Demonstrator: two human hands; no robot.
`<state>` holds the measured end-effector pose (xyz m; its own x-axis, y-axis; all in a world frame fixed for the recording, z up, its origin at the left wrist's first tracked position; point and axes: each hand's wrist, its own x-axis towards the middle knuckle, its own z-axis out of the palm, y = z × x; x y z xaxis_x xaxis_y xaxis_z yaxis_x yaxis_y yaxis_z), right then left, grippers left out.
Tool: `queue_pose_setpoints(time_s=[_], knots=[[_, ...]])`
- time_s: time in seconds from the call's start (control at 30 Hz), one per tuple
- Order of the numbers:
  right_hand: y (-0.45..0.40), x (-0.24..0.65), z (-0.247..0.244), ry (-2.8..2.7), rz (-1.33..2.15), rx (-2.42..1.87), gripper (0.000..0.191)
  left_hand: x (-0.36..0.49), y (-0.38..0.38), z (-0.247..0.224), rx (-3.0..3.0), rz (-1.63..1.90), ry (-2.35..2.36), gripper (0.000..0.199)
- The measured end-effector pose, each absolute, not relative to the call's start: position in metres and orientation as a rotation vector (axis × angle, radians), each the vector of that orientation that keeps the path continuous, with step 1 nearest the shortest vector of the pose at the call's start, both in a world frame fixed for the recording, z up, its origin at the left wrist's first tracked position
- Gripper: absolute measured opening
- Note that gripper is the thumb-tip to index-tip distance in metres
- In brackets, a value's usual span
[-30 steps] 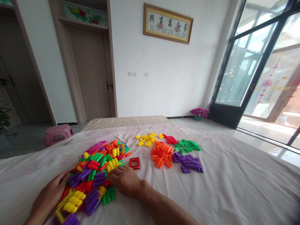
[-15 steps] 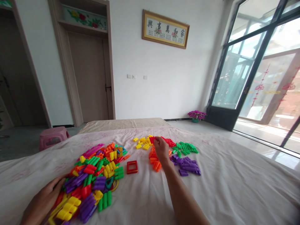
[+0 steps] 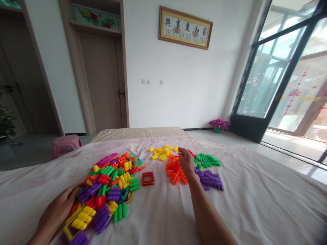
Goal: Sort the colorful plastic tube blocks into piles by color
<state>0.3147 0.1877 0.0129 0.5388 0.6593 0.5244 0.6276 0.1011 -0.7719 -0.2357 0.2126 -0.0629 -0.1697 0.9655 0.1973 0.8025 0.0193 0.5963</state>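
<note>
My left hand (image 3: 61,204) rests against the left side of a large mixed pile of plastic pieces (image 3: 102,185), its fingertips partly hidden by them. My right hand (image 3: 186,161) is over the red pieces (image 3: 191,153), its fingers closed together; whatever is between them is hidden. Around it lie yellow pieces (image 3: 162,153), orange pieces (image 3: 175,170), green pieces (image 3: 207,160) and purple pieces (image 3: 211,179), each colour in its own group. A red square frame (image 3: 148,178) sits between the mixed pile and the orange group.
A pale sheet (image 3: 158,217) with folds covers the surface under the pieces. Beyond its far edge is a beige cover (image 3: 140,132). A pink stool (image 3: 66,145) stands on the floor at the left, and a pot of purple flowers (image 3: 219,125) at the back right.
The view has shifted slightly. My right hand has moved a little right, from the yellow and red groups' border onto the red pieces; the red piece seen at its fingertips no longer shows there.
</note>
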Motion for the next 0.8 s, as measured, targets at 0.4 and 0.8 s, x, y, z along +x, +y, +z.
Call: queue_pose_setpoints(time_s=[0.4,0.8], knots=[[0.141,0.139,0.020,-2.226,0.185,-1.218,0.032,-0.233,0.207,-0.060,1.751,0.935,1.948,0.049],[0.140,0.138,-0.007,-2.336,-0.045,-1.349,0.022,-0.238,0.213,-0.064,1.778,0.879,1.978,0.050]])
